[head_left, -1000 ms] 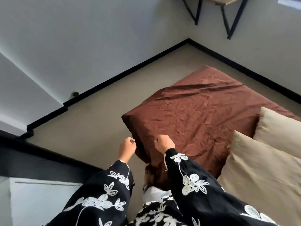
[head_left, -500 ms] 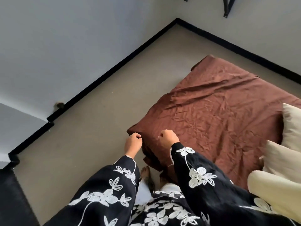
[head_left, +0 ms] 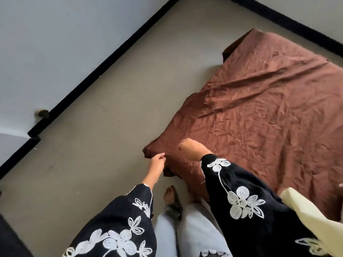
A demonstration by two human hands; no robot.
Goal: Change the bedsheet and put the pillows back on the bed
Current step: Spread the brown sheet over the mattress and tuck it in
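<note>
Bedsheet [head_left: 259, 108] in creased brown, spread out low on the floor [head_left: 111, 145], near corner by bare feet [head_left: 169, 195]. Pinches that corner's side edge with left hand [head_left: 156, 165] fingers; curls right hand [head_left: 193, 149] fingers down on top, grip on cloth not clear. Cream pillow [head_left: 304, 216] at lower right, in front of the sheet's near edge

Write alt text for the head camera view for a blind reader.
A person's left hand pinches the near corner of a wrinkled brown bedsheet; the right hand rests curled on it. A cream pillow shows at lower right.
</note>
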